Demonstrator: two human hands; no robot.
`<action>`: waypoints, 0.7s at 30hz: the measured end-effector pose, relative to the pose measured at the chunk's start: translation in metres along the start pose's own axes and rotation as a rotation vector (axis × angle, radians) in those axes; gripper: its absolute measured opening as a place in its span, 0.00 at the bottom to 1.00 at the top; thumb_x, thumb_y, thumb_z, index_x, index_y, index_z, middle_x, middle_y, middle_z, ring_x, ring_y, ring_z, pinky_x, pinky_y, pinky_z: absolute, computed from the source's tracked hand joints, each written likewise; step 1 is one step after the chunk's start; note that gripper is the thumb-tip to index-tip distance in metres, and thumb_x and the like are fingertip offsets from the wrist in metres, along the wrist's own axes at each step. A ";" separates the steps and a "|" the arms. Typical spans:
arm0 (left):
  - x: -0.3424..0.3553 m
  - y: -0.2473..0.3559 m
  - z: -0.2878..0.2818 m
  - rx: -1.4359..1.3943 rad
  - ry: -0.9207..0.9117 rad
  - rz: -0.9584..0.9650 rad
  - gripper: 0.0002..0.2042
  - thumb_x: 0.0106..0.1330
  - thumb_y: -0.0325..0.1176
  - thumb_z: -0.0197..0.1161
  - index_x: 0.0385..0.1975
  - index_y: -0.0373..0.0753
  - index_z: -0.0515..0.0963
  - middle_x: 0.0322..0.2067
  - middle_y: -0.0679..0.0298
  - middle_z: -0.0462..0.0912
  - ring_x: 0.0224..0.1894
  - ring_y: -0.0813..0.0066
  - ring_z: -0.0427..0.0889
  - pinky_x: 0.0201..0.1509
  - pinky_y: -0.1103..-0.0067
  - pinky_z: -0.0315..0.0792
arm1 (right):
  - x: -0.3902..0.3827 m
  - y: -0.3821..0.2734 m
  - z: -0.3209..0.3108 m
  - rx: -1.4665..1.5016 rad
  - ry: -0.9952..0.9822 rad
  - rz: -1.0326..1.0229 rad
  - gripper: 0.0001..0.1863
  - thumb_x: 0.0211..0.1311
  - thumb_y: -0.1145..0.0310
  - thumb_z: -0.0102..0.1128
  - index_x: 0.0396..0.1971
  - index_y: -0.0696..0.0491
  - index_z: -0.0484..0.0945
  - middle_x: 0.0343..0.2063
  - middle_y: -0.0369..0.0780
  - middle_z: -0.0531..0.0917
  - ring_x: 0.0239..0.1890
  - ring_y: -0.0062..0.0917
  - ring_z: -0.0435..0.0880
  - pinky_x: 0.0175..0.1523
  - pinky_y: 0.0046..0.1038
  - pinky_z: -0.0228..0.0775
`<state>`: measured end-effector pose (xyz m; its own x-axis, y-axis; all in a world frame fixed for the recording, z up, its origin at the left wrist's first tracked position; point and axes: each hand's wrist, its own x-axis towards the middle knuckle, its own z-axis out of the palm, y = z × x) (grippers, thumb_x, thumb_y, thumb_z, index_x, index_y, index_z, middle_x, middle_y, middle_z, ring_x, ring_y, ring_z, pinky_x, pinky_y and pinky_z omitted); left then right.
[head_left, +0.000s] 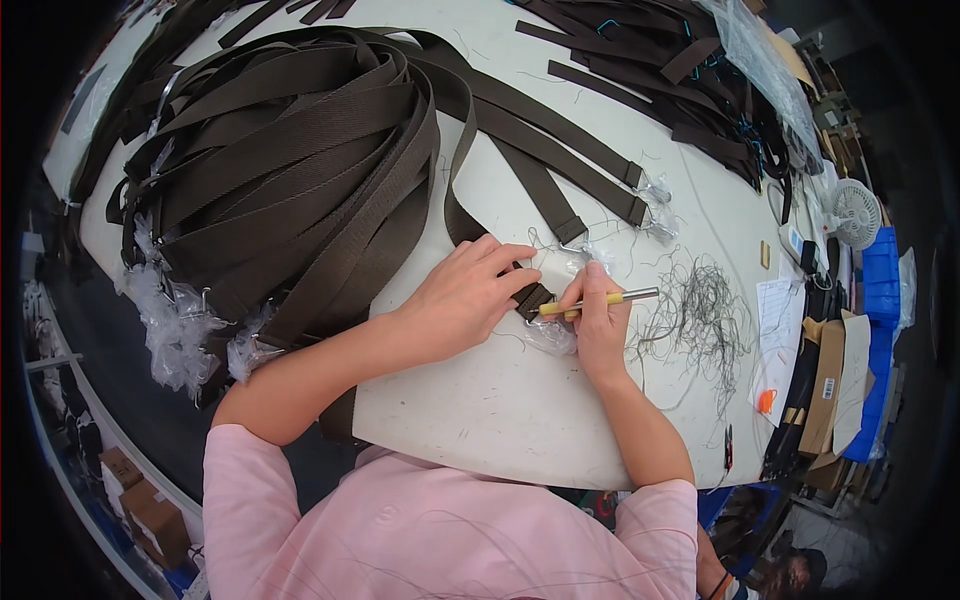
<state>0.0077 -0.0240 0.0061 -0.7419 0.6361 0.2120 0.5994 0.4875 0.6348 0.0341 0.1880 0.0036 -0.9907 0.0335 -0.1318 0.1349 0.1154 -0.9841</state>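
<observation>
My left hand [480, 285] grips the folded, stitched end of a dark brown webbing strap [530, 298], its fingers pressed on it. My right hand [598, 315] holds a slim yellow-and-silver pen-like tool [627, 296] crosswise over that end. A clear plastic wrapping [550, 340] sticks out below the strap end. More strap ends [555, 215] with plastic-wrapped metal fittings lie just above my hands, and loose dark threads [700, 330] are scattered to the right.
A large heap of straps [270, 170] covers the table's left; more straps [660, 70] lie at the back right. Along the right edge are a small white fan [853, 214], paper [775, 350], cardboard [825, 385], blue bins [878, 280] and small dark snips [729, 450].
</observation>
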 end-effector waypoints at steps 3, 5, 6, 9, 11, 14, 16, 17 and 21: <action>0.000 0.000 0.000 -0.013 0.002 -0.001 0.19 0.62 0.24 0.67 0.54 0.39 0.79 0.62 0.61 0.74 0.53 0.59 0.73 0.60 0.68 0.69 | 0.000 0.000 0.000 0.000 -0.003 -0.004 0.31 0.82 0.51 0.41 0.20 0.55 0.77 0.16 0.38 0.82 0.19 0.12 0.71 0.27 0.18 0.60; 0.000 0.000 0.000 -0.015 0.001 -0.002 0.19 0.62 0.23 0.67 0.54 0.38 0.79 0.62 0.60 0.74 0.53 0.59 0.73 0.60 0.68 0.70 | 0.000 0.000 0.000 0.004 -0.004 -0.003 0.31 0.82 0.51 0.41 0.20 0.55 0.77 0.16 0.38 0.82 0.19 0.12 0.71 0.27 0.18 0.60; 0.000 0.001 -0.001 -0.015 -0.003 -0.004 0.19 0.62 0.23 0.67 0.54 0.38 0.79 0.62 0.60 0.74 0.53 0.59 0.73 0.60 0.68 0.70 | 0.000 0.000 0.000 0.006 -0.005 -0.003 0.31 0.82 0.51 0.41 0.20 0.55 0.77 0.16 0.38 0.82 0.19 0.12 0.70 0.27 0.17 0.60; 0.000 0.001 -0.001 -0.015 -0.008 -0.010 0.19 0.62 0.24 0.67 0.54 0.38 0.79 0.62 0.60 0.74 0.54 0.59 0.73 0.60 0.67 0.69 | -0.001 -0.002 0.005 0.014 0.015 -0.016 0.31 0.82 0.52 0.41 0.18 0.54 0.75 0.15 0.34 0.75 0.17 0.12 0.68 0.23 0.17 0.55; 0.000 0.001 -0.001 -0.012 -0.008 -0.007 0.19 0.62 0.23 0.67 0.55 0.38 0.79 0.62 0.60 0.74 0.54 0.59 0.73 0.60 0.68 0.70 | -0.001 -0.002 0.006 0.017 0.030 -0.029 0.31 0.82 0.52 0.41 0.17 0.53 0.73 0.15 0.32 0.71 0.17 0.11 0.66 0.21 0.17 0.52; 0.000 -0.001 0.000 -0.031 0.007 -0.001 0.18 0.63 0.22 0.65 0.54 0.38 0.79 0.61 0.59 0.74 0.54 0.59 0.73 0.58 0.69 0.71 | 0.001 0.004 0.003 0.046 0.057 -0.032 0.31 0.82 0.52 0.41 0.17 0.53 0.72 0.14 0.32 0.71 0.16 0.12 0.64 0.23 0.18 0.55; 0.000 -0.002 0.001 -0.079 0.032 -0.006 0.16 0.63 0.21 0.63 0.51 0.38 0.79 0.60 0.58 0.75 0.53 0.59 0.74 0.55 0.70 0.73 | 0.002 0.007 -0.006 0.107 0.096 -0.012 0.30 0.82 0.52 0.41 0.17 0.53 0.72 0.13 0.32 0.72 0.15 0.13 0.64 0.24 0.19 0.63; 0.002 -0.002 0.000 -0.189 0.045 -0.070 0.14 0.63 0.21 0.64 0.48 0.37 0.79 0.56 0.58 0.76 0.50 0.60 0.75 0.52 0.70 0.74 | 0.005 0.005 -0.009 0.212 0.151 -0.013 0.30 0.82 0.53 0.40 0.16 0.52 0.70 0.13 0.32 0.69 0.15 0.14 0.63 0.23 0.20 0.64; 0.011 0.006 -0.001 -0.238 0.055 -0.135 0.08 0.61 0.25 0.67 0.38 0.36 0.76 0.43 0.60 0.77 0.39 0.63 0.78 0.41 0.71 0.76 | 0.025 -0.008 -0.023 0.461 0.288 -0.058 0.29 0.81 0.53 0.40 0.15 0.51 0.64 0.14 0.31 0.63 0.13 0.16 0.61 0.21 0.24 0.70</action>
<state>0.0028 -0.0149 0.0127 -0.8295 0.5382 0.1492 0.4111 0.4077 0.8153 0.0087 0.2106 0.0114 -0.9427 0.3178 -0.1014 -0.0058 -0.3195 -0.9476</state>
